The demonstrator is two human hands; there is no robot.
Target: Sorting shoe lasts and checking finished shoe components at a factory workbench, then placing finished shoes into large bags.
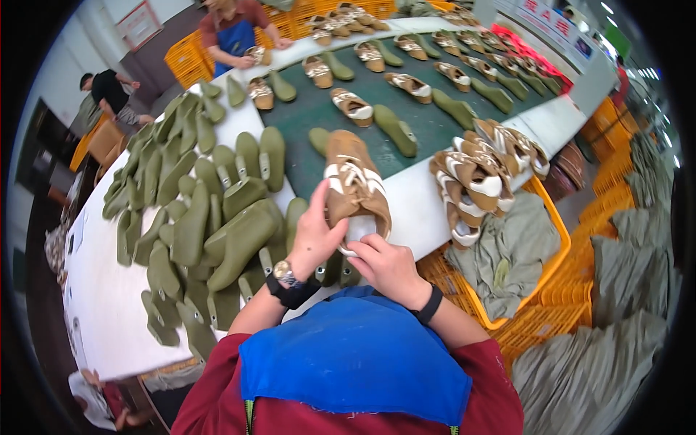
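A brown shoe with white stripes and laces (pixel 355 170) is held in front of me, toe pointing away. My left hand (pixel 313 230) is closed around its left side near the opening. At the heel, the fingers of my right hand (pixel 391 270) pinch the collar; the inside of the shoe shows pale between my hands. Just beyond the shoe's toe, part of a green shoe last (pixel 319 140) shows on the dark green conveyor belt (pixel 297 156). Another green last (pixel 396 130) lies to the right beside a brown shoe (pixel 351 106).
Many green lasts (pixel 190 225) are heaped on the white table (pixel 94 304) at left. Brown shoes (pixel 475 177) are stacked on the right ledge, above a yellow crate (pixel 554 217) holding grey cloth (pixel 507 254). Across the belt, a person in a blue apron (pixel 235 40) handles a shoe.
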